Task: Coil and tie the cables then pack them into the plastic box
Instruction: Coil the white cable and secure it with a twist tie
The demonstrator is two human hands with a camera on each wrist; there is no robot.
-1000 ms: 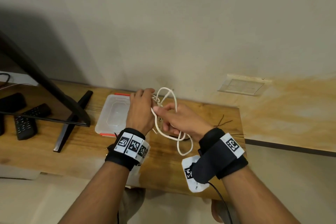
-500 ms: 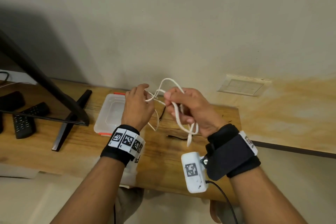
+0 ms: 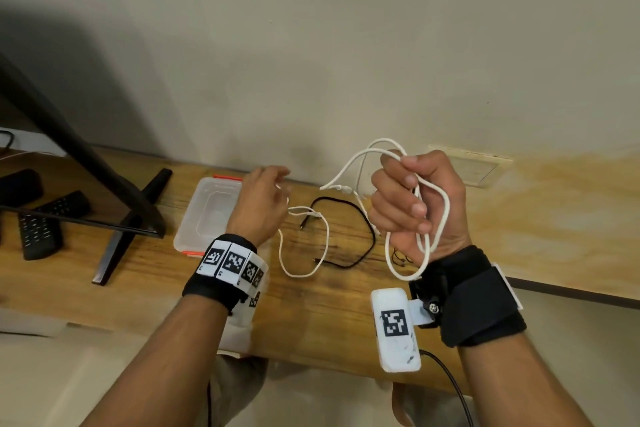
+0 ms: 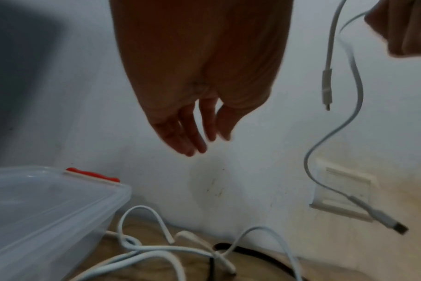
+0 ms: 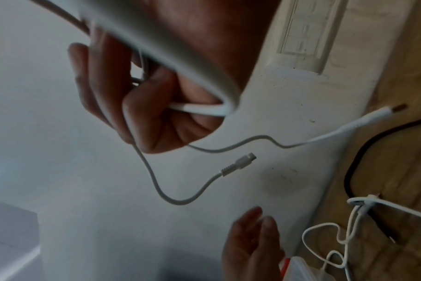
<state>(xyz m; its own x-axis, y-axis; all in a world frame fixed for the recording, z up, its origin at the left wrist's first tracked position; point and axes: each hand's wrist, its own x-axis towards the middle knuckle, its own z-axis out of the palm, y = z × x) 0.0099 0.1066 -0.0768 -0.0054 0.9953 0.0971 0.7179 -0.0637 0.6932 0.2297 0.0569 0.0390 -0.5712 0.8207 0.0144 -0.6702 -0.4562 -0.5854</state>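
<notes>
**One cable looped in hand, none tied, box empty**

Right hand (image 3: pixel 414 208) is raised above the wooden table (image 3: pixel 346 315), fingers curled tight round a thin white charging cable (image 3: pixel 440 222) gathered into a few loose loops. Grip is clamped on the bundle; loops hang below the fist toward the wrist. Both plug ends (image 5: pixel 238 162) dangle free to the left of the fist, so the coil is gathered but not tied. No knot or wrap shows on it.

Left hand (image 3: pixel 263 204) hangs over the table between the box and the cables, fingers (image 4: pixel 187 136) straight and relaxed, spread slightly, holding nothing. Grip apart.

On the table: a second white cable (image 3: pixel 304 246) lies in a slack open loop just right of the left hand, tangled a little at its top end. A thin black cable (image 3: pixel 360 236) lies in a wide curve beside it, crossing under it near the white plugs. Neither is coiled.

The clear rectangular plastic box with orange clips (image 3: pixel 194 218) sits at the back left of the table, lid off, partly behind the left hand. Nothing shows inside it.

Judgement: early stage. First cable is part-way through coiling; tying is left, then packing. Two more cables wait untouched. Loose ends could slip and spill the loops unless the free hand takes them.
</notes>
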